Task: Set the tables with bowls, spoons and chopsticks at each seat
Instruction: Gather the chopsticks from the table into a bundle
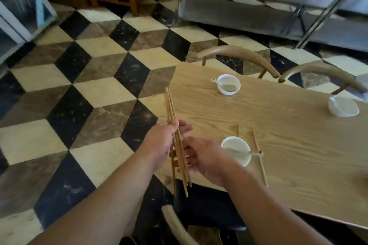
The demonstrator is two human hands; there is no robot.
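Head view: checked floor (89, 85) fills the left; wooden table (278, 135) lies to the right, its far end cut off by the frame. Left hand (159, 141) grips a bundle of chopsticks (171, 109) at the table's near corner. Right hand (207, 157) has fingertips at the bundle; pinch or mere touch cannot be told. Near bowl (237, 152) holds a spoon (254, 153), as does the far bowl (229, 84). The third bowl (343, 108) is blurred, contents unclear. Two loose chopsticks (259, 161) flank the near bowl, one partly hidden behind it
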